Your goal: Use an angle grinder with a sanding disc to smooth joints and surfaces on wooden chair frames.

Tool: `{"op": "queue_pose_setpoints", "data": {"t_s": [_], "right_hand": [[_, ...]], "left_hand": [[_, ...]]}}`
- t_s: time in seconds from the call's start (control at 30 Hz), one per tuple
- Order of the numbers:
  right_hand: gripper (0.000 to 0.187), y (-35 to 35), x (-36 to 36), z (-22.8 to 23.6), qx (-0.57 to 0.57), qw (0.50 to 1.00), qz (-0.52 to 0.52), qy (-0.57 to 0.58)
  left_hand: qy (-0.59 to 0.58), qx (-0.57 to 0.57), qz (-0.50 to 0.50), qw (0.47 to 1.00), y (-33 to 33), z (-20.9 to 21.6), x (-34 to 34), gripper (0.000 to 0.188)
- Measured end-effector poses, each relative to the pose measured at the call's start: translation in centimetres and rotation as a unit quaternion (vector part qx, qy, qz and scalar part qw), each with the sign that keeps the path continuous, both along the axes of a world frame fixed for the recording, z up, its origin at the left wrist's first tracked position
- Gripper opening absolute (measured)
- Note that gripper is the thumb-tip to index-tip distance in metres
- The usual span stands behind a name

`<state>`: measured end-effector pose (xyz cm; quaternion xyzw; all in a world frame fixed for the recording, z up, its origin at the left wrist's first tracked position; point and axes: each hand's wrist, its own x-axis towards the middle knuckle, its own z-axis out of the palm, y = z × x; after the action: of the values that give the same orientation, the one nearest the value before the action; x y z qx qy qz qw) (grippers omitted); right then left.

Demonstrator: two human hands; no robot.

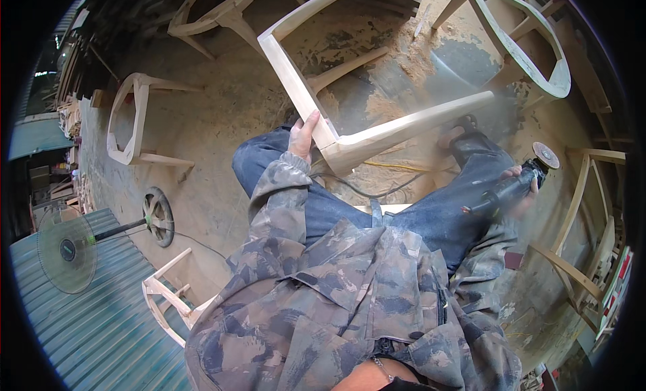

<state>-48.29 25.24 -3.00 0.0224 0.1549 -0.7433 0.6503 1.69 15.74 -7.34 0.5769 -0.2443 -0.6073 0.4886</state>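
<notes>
Between my knees leans a pale wooden chair frame (289, 69), one of its legs (417, 122) pointing out to the right. My left hand (303, 135) is closed round the frame's rail near the corner joint. Off to the right, beside my right knee, my right hand (523, 189) grips a dark angle grinder (501, 192). The grinder's round sanding disc (546, 155) faces up and away from the chair frame, apart from it. Part of my right hand is blurred and hidden behind the grinder body.
Other wooden chair frames stand at the far left (138, 119), far right (521, 45) and near left (168, 297). A pedestal fan (67, 250) is on the left. Sawdust (414, 55) covers the floor ahead. A dark cable (370, 194) runs between my legs.
</notes>
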Motion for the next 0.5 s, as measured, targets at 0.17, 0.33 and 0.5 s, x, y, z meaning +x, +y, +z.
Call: {"op": "queue_pose_setpoints", "data": {"t_s": [0.17,0.33,0.5], "right_hand": [[0.043,0.0,0.5,0.0,0.016,0.999,-0.024,0.043],[0.046,0.6,-0.2,-0.6,0.0,0.999,-0.034,-0.008],[0.046,0.8,-0.5,-0.7,-0.012,0.998,-0.026,-0.052]], "left_hand": [[0.003,0.017,0.028,0.999,-0.6,-0.2,-0.4,0.05],[0.025,0.013,0.028,0.999,-0.6,-0.6,-0.3,0.052],[0.03,0.013,0.025,0.999,-0.6,-0.7,-0.1,0.05]]}}
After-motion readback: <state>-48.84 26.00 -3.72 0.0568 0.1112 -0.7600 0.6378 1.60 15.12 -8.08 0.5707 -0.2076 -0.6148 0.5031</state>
